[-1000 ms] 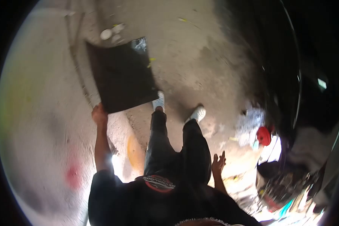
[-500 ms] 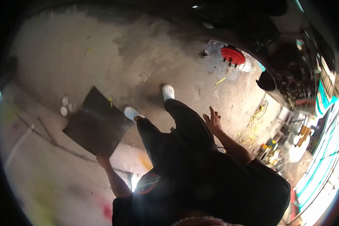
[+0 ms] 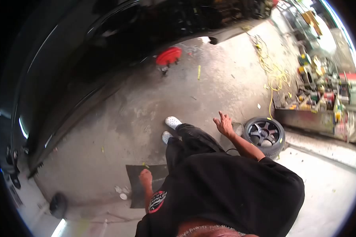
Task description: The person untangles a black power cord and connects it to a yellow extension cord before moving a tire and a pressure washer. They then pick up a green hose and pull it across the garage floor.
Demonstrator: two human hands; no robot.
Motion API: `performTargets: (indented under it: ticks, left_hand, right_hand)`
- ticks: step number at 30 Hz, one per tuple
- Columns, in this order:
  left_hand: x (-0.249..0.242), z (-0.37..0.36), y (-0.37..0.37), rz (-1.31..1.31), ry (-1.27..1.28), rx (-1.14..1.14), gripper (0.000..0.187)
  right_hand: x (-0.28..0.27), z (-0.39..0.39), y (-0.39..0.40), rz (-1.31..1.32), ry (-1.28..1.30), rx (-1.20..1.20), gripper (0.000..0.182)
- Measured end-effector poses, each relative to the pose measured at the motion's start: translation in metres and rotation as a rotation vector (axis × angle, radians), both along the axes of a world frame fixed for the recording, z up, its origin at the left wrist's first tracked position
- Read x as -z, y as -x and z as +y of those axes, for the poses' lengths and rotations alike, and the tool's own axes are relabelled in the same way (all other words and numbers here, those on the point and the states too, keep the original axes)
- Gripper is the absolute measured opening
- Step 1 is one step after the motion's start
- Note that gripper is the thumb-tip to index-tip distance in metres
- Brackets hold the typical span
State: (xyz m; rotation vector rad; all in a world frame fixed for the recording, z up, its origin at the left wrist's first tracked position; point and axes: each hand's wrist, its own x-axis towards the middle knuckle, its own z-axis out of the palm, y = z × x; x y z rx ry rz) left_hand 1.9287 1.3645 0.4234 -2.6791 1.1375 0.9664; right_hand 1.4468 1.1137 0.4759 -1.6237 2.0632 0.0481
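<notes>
My right hand [image 3: 224,124] hangs over the concrete floor with its fingers spread and nothing in it. Near it lies a wheel with a black tyre and dark spokes [image 3: 264,136]. My left hand [image 3: 145,177] is above a dark square mat [image 3: 136,194]; its fingers look curled, but their detail is too small to tell what, if anything, they hold. White perforated clogs [image 3: 173,122] are on my feet. A red disc-shaped part with dark studs [image 3: 169,56] shows beside the dark car body.
A dark car [image 3: 67,79] spans the upper left. Yellow cord [image 3: 279,75] lies tangled on the floor at the right, beside a low bench [image 3: 312,120] loaded with cans and tools. Another tyre [image 3: 58,205] stands at the lower left.
The view has turned: the car now fills the upper left, and the red part and cord appear higher up. The wheel has come into view. My feet are closer together.
</notes>
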Motion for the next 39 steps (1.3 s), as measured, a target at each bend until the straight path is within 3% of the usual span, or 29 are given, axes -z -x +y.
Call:
performTargets:
  ticks: [1, 2, 5, 8, 12, 14, 16, 18, 19, 20, 22, 25, 28, 31, 34, 39]
  left_hand:
    - [0.02, -0.002, -0.013, -0.085, -0.077, 0.022, 0.026]
    - [0.031, 0.0, -0.038, -0.083, -0.013, 0.256, 0.033]
    - [0.053, -0.014, -0.094, -0.139, -0.095, 0.564, 0.03]
    - [0.024, -0.059, -0.08, -0.156, -0.176, 0.453, 0.028]
    - [0.01, -0.149, -0.025, -0.168, -0.15, 0.799, 0.027]
    - [0.012, -0.2, 0.034, -0.16, -0.024, 1.032, 0.027]
    - [0.017, -0.257, 0.115, -0.1, -0.046, 0.772, 0.029]
    - [0.041, -0.297, 0.184, -0.105, 0.09, 0.742, 0.037]
    - [0.025, -0.336, 0.233, 0.05, -0.078, 0.805, 0.041]
    - [0.031, -0.358, 0.272, 0.089, 0.061, 0.807, 0.04]
    - [-0.032, -0.401, 0.39, 0.057, 0.059, 0.839, 0.038]
    - [-0.062, -0.446, 0.498, 0.169, 0.103, 0.942, 0.037]
    - [-0.083, -0.485, 0.578, 0.166, -0.054, 1.031, 0.037]
    - [-0.034, -0.519, 0.599, 0.207, -0.035, 1.134, 0.036]
    - [-0.012, -0.544, 0.624, 0.098, -0.193, 1.14, 0.037]
    - [0.104, -0.606, 0.633, -0.033, -0.474, 1.371, 0.039]
  right_hand:
    - [-0.004, 0.02, 0.017, 0.036, -0.008, 0.039, 0.067]
    - [-0.006, 0.037, 0.031, 0.066, -0.015, 0.078, 0.068]
    - [-0.023, 0.076, 0.069, 0.071, -0.066, 0.259, 0.066]
    - [-0.018, 0.109, 0.111, 0.059, -0.055, 0.426, 0.067]
    - [-0.001, 0.148, 0.166, 0.038, -0.073, 0.596, 0.068]
    - [0.007, 0.157, 0.204, 0.018, -0.096, 0.673, 0.067]
    - [0.024, 0.161, 0.249, 0.016, -0.125, 0.734, 0.068]
    - [0.021, 0.17, 0.284, 0.0, -0.154, 0.821, 0.068]
    - [0.021, 0.167, 0.311, -0.01, -0.14, 0.866, 0.067]
    - [0.014, 0.163, 0.334, -0.019, -0.151, 0.921, 0.065]
    - [-0.002, 0.152, 0.384, 0.001, -0.139, 1.027, 0.064]
    - [-0.012, 0.13, 0.449, 0.015, -0.045, 1.124, 0.062]
    - [-0.008, 0.108, 0.501, -0.002, 0.077, 1.14, 0.061]
    - [-0.001, 0.084, 0.535, -0.033, 0.142, 1.099, 0.06]
    - [0.011, 0.069, 0.564, -0.065, 0.107, 1.051, 0.06]
    - [0.042, 0.064, 0.606, -0.168, 0.042, 1.2, 0.052]
